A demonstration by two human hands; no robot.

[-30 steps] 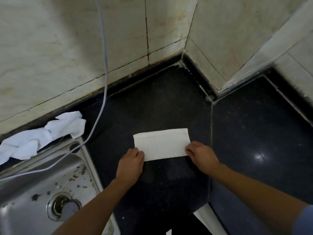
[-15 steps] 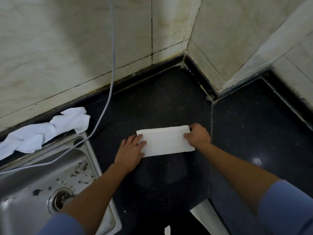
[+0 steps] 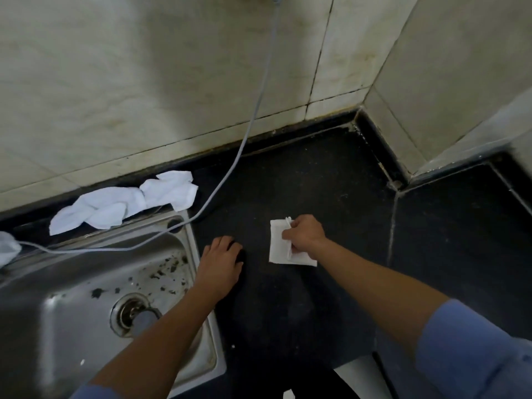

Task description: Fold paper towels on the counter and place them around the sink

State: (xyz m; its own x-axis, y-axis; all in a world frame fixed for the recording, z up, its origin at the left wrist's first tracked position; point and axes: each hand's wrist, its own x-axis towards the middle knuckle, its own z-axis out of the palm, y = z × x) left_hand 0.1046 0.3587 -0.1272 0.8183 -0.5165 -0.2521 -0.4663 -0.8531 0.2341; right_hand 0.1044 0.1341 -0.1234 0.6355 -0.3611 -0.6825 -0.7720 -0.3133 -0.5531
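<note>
A white paper towel (image 3: 278,243), folded into a small near-square, lies on the black counter (image 3: 316,182) right of the sink. My right hand (image 3: 303,235) rests on its right half, fingers curled, pinching the folded-over edge. My left hand (image 3: 220,262) lies flat and relaxed on the bare counter to the left of the towel, beside the steel sink (image 3: 86,298), and touches no paper. Crumpled white paper towels (image 3: 123,204) lie along the sink's back rim.
A grey cable (image 3: 253,110) hangs from the tiled wall and runs across the sink's back corner. A drain (image 3: 134,313) sits in the dirty basin. Another bit of white paper (image 3: 7,249) shows at the left edge. The counter turns a corner at right.
My right hand has folded the long strip over to the left, halving its width. My left hand let go of the towel's left end and drew back toward the sink.
</note>
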